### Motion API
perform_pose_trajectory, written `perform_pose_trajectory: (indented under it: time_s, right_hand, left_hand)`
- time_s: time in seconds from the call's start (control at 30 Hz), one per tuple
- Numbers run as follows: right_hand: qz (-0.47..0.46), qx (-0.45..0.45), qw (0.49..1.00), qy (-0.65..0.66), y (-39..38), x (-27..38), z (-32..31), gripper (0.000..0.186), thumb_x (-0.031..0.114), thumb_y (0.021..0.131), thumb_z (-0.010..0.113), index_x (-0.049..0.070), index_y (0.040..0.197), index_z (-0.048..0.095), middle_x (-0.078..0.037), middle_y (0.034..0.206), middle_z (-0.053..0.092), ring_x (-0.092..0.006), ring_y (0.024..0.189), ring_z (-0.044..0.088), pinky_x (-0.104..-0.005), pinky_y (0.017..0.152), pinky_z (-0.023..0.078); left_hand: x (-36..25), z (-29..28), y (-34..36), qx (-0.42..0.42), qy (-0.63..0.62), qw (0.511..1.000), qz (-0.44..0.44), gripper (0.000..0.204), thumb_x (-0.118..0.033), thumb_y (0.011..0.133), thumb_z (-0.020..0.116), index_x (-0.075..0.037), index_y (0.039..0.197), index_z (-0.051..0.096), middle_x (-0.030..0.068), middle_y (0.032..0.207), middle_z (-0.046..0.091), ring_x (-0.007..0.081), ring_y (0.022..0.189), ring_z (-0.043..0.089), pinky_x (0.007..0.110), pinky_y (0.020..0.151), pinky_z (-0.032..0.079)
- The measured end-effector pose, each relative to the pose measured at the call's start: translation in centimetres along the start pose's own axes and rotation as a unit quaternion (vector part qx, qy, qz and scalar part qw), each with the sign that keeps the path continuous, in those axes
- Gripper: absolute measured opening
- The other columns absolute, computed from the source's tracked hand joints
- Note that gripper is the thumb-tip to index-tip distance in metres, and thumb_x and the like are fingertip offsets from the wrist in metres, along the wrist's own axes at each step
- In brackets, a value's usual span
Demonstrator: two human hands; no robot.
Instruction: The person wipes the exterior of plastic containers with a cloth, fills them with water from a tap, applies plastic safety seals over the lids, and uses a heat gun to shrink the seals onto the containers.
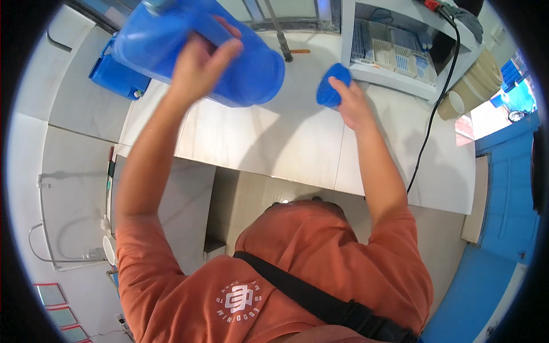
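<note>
My left hand (200,66) is closed around the handle of a large translucent blue water jug (251,74). The jug is held tilted above the far left of the white counter, its neck toward the upper left and its round end toward the right. My right hand (353,104) grips a small blue oval piece (327,91), perhaps a cup or scoop, with the thumb over its edge. That piece is over the counter beside the white cabinet; its inside cannot be made out. The jug's neck is partly cut off at the frame's upper edge.
A smaller blue container with a spigot (120,74) stands at the far left. An open white cabinet (394,48) holds racks and baskets. A black cable (433,114) hangs across the right of the white counter (274,148). Beige buckets (474,80) stand at the far right.
</note>
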State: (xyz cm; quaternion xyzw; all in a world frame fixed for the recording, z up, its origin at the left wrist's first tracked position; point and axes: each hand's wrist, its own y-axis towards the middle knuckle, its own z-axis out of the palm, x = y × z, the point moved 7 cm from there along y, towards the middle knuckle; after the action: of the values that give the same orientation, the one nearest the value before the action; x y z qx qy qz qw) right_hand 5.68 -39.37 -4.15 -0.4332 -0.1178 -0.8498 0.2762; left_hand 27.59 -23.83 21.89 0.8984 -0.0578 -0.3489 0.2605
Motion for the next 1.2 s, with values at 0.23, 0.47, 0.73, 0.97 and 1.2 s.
perform_pose_trajectory:
  time_s: [0.23,0.47,0.73,0.97,1.2]
  right_hand:
    - [-0.093,-0.178,0.907,-0.371,11.3,-0.7,0.1,0.058,0.028,0.100,0.064,0.008,0.149,0.040,-0.013,0.133,0.059,-0.0211,0.118,0.058,-0.0348,0.098,0.047]
    - [-0.134,0.095,0.933,-0.320,4.5,7.7,7.1,0.064,0.020,0.098,0.065,0.003,0.153,0.037,-0.018,0.142,0.056,-0.0266,0.129,0.055,-0.0376,0.109,0.042]
    - [-0.008,0.034,0.566,-0.824,-12.0,4.5,3.7,0.076,0.024,0.087,0.075,0.009,0.153,0.039,-0.021,0.154,0.042,-0.0334,0.145,0.038,-0.0561,0.117,0.029]
    - [-0.496,-0.250,0.405,-0.726,-12.7,31.7,11.5,0.043,0.026,0.090,0.071,0.007,0.128,0.060,-0.017,0.120,0.063,-0.0356,0.110,0.061,-0.0449,0.092,0.048]
    - [-0.219,-0.304,0.532,-0.759,-7.2,34.2,9.8,0.039,0.041,0.092,0.066,0.003,0.102,0.065,-0.018,0.089,0.072,-0.0402,0.085,0.069,-0.0497,0.078,0.054]
  left_hand:
    - [3.1,-5.8,9.9,-0.048,-0.256,0.925,-0.276,0.037,-0.037,0.097,0.062,-0.001,0.105,0.064,0.0147,0.096,0.071,0.0248,0.087,0.070,0.039,0.083,0.058]
    - [6.3,-2.9,11.5,-0.076,-0.321,0.868,-0.372,0.036,-0.047,0.096,0.058,-0.013,0.083,0.062,0.0061,0.074,0.064,0.0197,0.066,0.061,0.037,0.065,0.054]
    - [8.6,-1.1,12.7,0.012,-0.359,0.855,-0.373,0.045,-0.046,0.096,0.054,-0.003,0.107,0.064,0.0187,0.098,0.068,0.0292,0.089,0.066,0.045,0.087,0.055]
    - [9.5,-5.0,11.8,0.052,-0.239,0.898,-0.366,0.064,-0.061,0.094,0.055,-0.001,0.113,0.066,0.0148,0.100,0.070,0.0217,0.087,0.067,0.038,0.082,0.055]
    - [5.5,-11.0,4.7,-0.034,0.056,0.954,-0.292,0.068,-0.067,0.094,0.056,-0.002,0.108,0.065,0.0062,0.093,0.063,0.0132,0.076,0.058,0.028,0.070,0.050]
